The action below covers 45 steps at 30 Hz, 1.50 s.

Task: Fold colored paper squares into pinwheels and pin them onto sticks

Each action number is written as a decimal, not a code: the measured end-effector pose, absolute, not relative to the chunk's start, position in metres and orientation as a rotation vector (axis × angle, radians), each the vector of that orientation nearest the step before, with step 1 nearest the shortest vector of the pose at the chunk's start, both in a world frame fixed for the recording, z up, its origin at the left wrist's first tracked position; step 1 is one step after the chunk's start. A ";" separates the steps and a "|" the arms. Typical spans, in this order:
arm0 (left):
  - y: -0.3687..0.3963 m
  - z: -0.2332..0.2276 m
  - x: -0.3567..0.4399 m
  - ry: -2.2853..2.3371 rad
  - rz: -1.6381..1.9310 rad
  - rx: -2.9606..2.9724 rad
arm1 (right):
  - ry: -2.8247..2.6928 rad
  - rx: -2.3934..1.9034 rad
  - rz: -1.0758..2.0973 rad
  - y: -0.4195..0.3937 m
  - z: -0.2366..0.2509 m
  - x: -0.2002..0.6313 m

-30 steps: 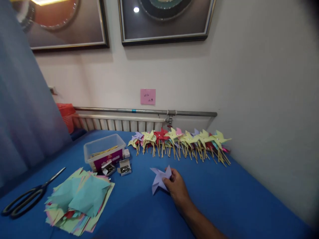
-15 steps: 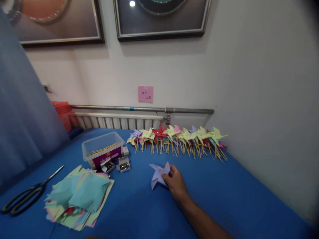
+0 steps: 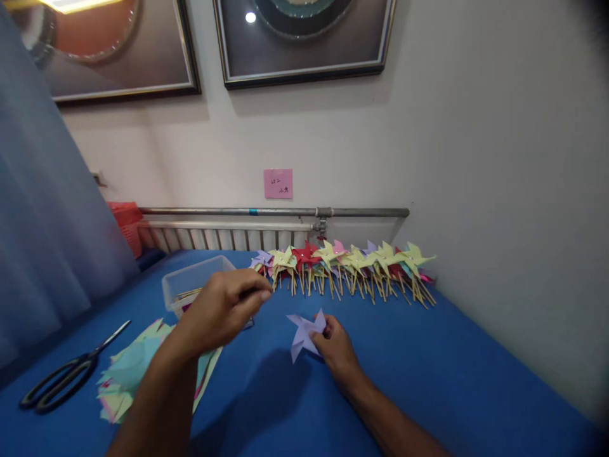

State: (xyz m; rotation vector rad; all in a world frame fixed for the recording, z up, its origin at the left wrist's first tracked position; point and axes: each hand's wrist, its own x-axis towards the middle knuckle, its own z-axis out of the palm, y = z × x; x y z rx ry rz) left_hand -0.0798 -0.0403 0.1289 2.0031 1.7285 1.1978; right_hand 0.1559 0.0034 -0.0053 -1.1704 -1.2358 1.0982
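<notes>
Head view: right hand (image 3: 335, 346) pinches lilac pinwheel (image 3: 304, 331); left hand (image 3: 223, 308) (fingertips pinched, contents unclear) hides clear box (image 3: 183, 285)

lilac paper pinwheel (image 3: 304, 334) | folded, pointed blades | flat on blue table

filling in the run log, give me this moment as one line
left hand: raised, fingertips pinched, contents unclear | right hand: holds lilac pinwheel on blue table | finished pinwheels by wall

Two hands (image 3: 228, 308), one scissors (image 3: 61, 381), two framed pictures (image 3: 304, 38).
</notes>
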 end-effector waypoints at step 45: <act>0.021 0.060 -0.107 2.253 -0.095 2.143 | -1.232 -1.221 1.190 0.000 -0.001 0.155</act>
